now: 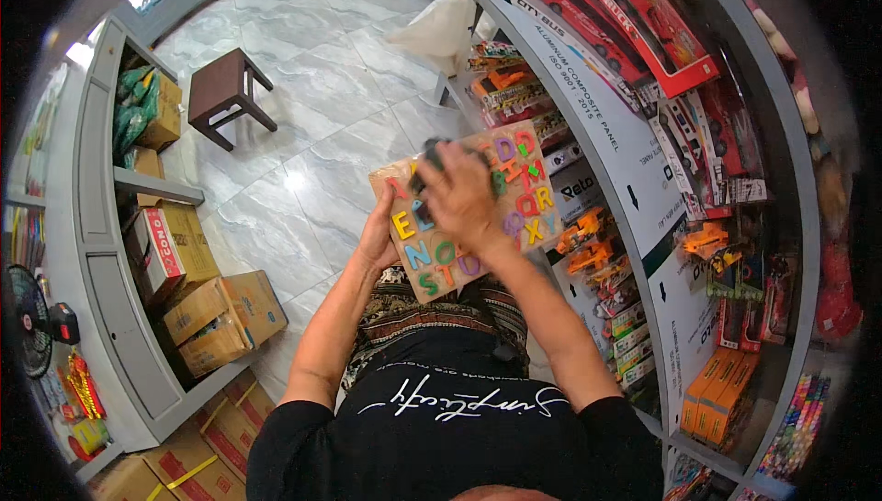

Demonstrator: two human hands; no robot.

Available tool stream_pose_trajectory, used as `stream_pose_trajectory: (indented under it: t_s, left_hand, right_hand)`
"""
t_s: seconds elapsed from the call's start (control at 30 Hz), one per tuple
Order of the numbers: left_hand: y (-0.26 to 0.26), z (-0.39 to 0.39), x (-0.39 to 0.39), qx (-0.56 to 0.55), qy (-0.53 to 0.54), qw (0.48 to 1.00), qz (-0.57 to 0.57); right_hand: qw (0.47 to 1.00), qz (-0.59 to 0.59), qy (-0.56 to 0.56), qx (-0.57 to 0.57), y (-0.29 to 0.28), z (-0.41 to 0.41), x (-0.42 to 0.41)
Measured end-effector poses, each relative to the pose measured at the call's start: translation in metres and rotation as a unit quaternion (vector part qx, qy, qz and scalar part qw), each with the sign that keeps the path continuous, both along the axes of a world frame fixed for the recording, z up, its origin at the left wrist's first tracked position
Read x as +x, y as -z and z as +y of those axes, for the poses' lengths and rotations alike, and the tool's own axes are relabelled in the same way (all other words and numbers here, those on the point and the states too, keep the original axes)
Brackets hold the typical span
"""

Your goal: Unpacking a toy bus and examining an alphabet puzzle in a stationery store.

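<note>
A wooden alphabet puzzle board (451, 285) with colourful raised letters lies tilted above the person's lap. My left hand (380, 229) grips its left edge, thumb on top near a red letter. Over the middle of the board is my right hand (460, 194), blurred, with a dark object (435, 153) at its fingers; what that object is cannot be told. Several letters under the right hand are hidden. A yellow letter E (404, 225) shows at the left and a yellow letter X (534, 231) at the right.
Shelves of boxed toy vehicles (661, 32) curve along the right. A dark brown stool (220, 91) stands on the tiled floor (310, 39). Open cardboard boxes (227, 322) and a grey cabinet (114, 246) line the left side. A whitish plastic bag (441, 25) is beyond the board, beside the shelf.
</note>
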State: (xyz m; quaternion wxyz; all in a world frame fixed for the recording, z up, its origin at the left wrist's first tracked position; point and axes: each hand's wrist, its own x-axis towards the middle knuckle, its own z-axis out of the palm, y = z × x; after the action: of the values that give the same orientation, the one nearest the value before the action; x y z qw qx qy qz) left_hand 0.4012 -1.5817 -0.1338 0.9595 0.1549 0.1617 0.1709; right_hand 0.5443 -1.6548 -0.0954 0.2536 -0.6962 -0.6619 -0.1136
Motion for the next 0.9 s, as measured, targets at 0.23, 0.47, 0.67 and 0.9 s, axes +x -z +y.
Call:
stream_pose_trajectory:
  t_s: [0.23,0.47,0.67,0.9]
  left_hand:
    - [0.002,0.018,-0.027,-0.013,-0.078,0.997,-0.023]
    - [0.005,0.023,-0.021,0.006,-0.096,0.994,-0.05]
    - [-0.003,0.022,-0.036,0.013,-0.08,0.996,-0.036]
    - [-0.003,0.034,-0.057,0.014,-0.11,0.994,-0.021]
  right_hand:
    - [0.975,0.094,0.199,-0.013,-0.003,-0.011,0.06]
    - [0.994,0.045,-0.024,-0.1,-0.008,-0.005,-0.066]
    - [0.99,-0.031,0.133,-0.032,-0.034,0.029,0.022]
    - [0.698,0.711,0.082,0.015,-0.021,-0.053,0.12]
